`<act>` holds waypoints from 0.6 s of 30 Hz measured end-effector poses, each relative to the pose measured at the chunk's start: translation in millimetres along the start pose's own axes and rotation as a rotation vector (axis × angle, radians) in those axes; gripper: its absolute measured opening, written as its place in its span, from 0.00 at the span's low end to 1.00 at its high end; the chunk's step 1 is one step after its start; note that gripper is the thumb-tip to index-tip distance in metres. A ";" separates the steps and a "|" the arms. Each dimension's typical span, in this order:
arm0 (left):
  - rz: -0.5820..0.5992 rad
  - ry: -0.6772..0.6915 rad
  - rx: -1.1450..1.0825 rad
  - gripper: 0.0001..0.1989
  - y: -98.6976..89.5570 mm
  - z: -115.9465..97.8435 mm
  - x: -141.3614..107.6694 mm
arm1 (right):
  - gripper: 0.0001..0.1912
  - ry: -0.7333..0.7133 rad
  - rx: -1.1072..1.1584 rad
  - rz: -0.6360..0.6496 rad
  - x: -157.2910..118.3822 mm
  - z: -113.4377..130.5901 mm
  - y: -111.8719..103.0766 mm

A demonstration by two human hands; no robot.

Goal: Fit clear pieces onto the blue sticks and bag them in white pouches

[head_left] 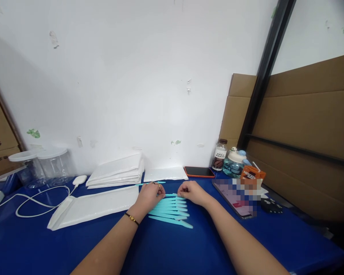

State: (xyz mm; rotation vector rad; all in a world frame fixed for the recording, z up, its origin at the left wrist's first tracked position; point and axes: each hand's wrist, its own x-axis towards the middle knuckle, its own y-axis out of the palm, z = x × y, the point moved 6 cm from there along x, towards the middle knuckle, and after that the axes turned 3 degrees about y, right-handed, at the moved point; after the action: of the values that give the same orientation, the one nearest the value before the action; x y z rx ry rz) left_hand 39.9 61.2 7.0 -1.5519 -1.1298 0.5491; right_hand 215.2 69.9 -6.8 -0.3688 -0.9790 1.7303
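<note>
A row of slim turquoise plastic sticks shaped like eyebrow razors (172,208) lies fanned out on the blue table, the nearest one slightly apart and angled. At the far end of the row, my left hand (149,194) pinches the left end of one eyebrow razor (170,195). My right hand (192,192) has its fingers closed at the same razor's right end. Another turquoise stick (160,182) lies just behind my left hand, partly hidden by it. Left of that hand is a flat white padded mailer (100,206).
Behind are a stack of white mailers (114,172), another white packet (166,173) and an orange-edged phone (199,172). To the right stand a brown-capped bottle (219,154), a water bottle (233,164) and an orange carton (252,175); a second phone (232,198) lies nearer. Clear jars (53,168) and a white cable (40,202) are left.
</note>
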 end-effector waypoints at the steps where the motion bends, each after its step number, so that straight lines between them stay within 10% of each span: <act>1: -0.018 -0.002 0.017 0.09 -1.3 1.5 -0.4 | 0.08 0.005 -0.013 -0.040 0.3 -2.7 -5.9; 6: -0.109 -0.071 0.148 0.15 -5.8 20.8 -3.0 | 0.10 0.112 -0.163 -0.325 -3.2 -29.4 -41.5; 18: -0.058 -0.104 0.139 0.10 -7.9 36.8 -0.7 | 0.05 0.156 -0.170 -0.192 2.5 -39.4 -24.8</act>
State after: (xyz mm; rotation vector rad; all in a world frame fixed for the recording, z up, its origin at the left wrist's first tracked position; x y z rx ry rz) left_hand 6.6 78.2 2.9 -1.3807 -1.1859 0.6616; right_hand 256.1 91.6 -11.6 -0.4954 -1.0166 1.4283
